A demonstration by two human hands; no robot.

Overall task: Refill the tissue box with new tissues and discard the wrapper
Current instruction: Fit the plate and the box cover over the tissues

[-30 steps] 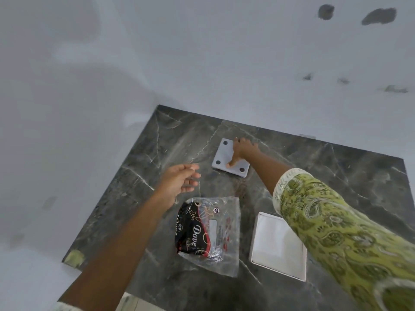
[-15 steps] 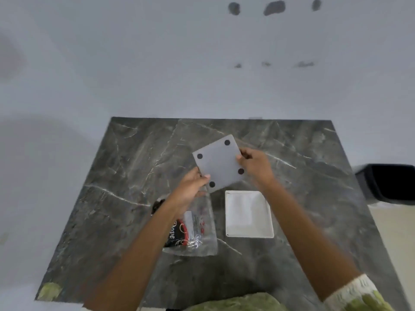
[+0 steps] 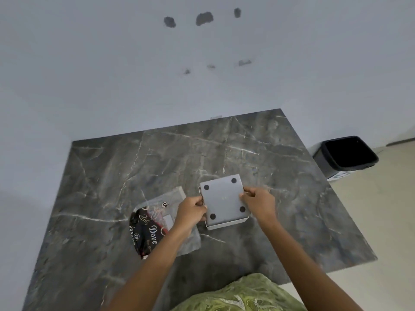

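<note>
A white square tissue box (image 3: 226, 223) stands on the dark marble table (image 3: 292, 209). Over its top lies a grey square panel (image 3: 223, 199) with a black dot near each corner. My left hand (image 3: 190, 213) pinches the panel's left edge and my right hand (image 3: 258, 202) pinches its right edge. The panel covers almost all of the box, so only the box's near rim shows. To the left, partly under my left forearm, lies a clear plastic wrapper (image 3: 157, 225) with black and red Dove print.
A black waste bin (image 3: 345, 157) stands on the pale floor off the table's right side. A bluish wall with dark patches rises behind the table. My green patterned clothing (image 3: 238, 295) fills the bottom edge of the view.
My right hand lifted the grey panel from the far part of the table, my left hand joined it, and both brought it down over the white box.
</note>
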